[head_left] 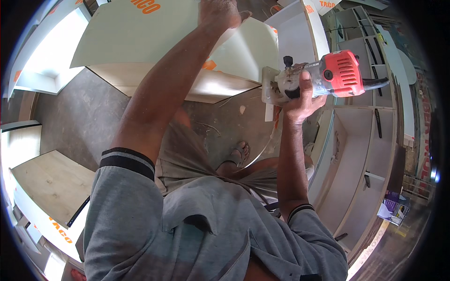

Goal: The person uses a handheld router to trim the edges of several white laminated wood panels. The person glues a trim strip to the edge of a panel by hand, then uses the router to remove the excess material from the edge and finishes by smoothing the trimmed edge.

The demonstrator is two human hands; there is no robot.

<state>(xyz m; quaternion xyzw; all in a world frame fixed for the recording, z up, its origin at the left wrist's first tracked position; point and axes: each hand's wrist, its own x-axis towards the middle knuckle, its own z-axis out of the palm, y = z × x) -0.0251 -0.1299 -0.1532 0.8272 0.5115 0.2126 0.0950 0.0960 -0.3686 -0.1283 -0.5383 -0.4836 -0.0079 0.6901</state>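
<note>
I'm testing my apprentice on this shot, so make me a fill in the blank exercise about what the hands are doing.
1. The right hand holds a power trimmer whose motor housing is ____.
2. The left hand presses on a pale ____.
3. The trimmer's base sits at the panel's ____ edge.
4. The person's shirt is ____.

Missing words: red; panel; right; grey

trimmer [328, 75]: red motor housing, silver body, white base | panel [140, 37]: cream, orange lettering | shirt [187, 234]: grey, black-banded cuffs | floor [79, 117]: dark grey
</note>
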